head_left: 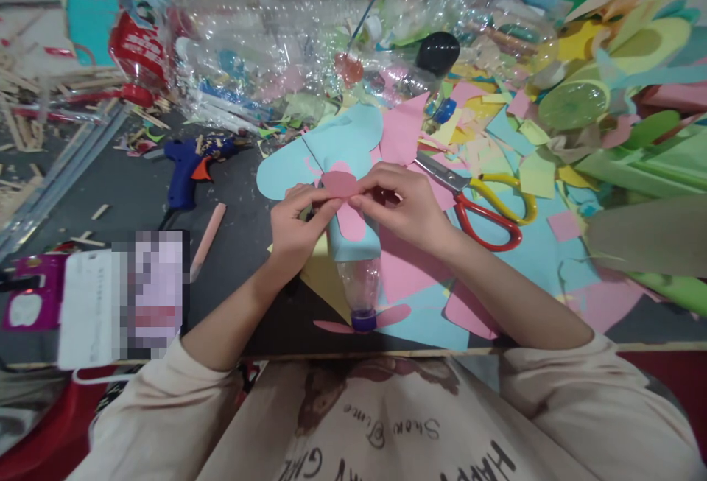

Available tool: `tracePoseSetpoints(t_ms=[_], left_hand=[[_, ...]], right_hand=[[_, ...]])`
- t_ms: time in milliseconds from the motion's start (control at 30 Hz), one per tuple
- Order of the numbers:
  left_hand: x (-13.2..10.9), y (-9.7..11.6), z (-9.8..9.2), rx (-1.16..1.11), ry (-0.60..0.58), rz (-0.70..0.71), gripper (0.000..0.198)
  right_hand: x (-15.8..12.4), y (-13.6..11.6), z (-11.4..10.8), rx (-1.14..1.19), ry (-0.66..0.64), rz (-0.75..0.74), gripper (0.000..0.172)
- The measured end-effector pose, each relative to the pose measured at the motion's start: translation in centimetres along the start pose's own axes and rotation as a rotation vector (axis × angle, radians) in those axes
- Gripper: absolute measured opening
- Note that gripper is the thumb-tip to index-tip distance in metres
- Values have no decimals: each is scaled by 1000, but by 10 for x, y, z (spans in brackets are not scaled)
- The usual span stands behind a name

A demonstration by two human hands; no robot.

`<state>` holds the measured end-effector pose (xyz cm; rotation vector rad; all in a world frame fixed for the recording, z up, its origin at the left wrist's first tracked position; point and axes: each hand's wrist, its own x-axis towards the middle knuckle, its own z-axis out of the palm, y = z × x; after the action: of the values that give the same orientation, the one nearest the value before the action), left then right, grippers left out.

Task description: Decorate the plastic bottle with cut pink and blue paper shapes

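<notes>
Between the fingertips of my left hand (301,219) and my right hand (401,201) is a rounded piece of pink paper (339,184), pinched at its lower edge from both sides. Below it lies a clear plastic bottle (358,282) wrapped in light blue paper (356,247), its purple cap (363,319) toward me. A pink paper strip (352,222) lies on the blue wrap, under my fingers. Large light blue paper shapes (342,135) spread just beyond my hands. Scissors (486,205) with red and yellow handles rest to the right of my right hand.
A blue glue gun (185,171) and a pink stick (208,241) lie to the left. Clear plastic bottles (265,39) and packaging crowd the back. Coloured paper scraps (538,171) cover the right side. Wooden sticks (25,113) are at far left, a phone (157,289) nearer.
</notes>
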<state>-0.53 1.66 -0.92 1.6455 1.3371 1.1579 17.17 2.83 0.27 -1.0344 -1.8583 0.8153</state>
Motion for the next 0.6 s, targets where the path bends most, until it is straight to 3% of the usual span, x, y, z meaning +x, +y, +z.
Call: tracePoseSetpoints(t_ms=[233,600], left_hand=[[1,0,0,0,41,-28,10],[4,-8,7,-62,32,24,5]], right_hand=[[0,1,0,25,17,30,3],[0,-1,3,48,2,20,12]])
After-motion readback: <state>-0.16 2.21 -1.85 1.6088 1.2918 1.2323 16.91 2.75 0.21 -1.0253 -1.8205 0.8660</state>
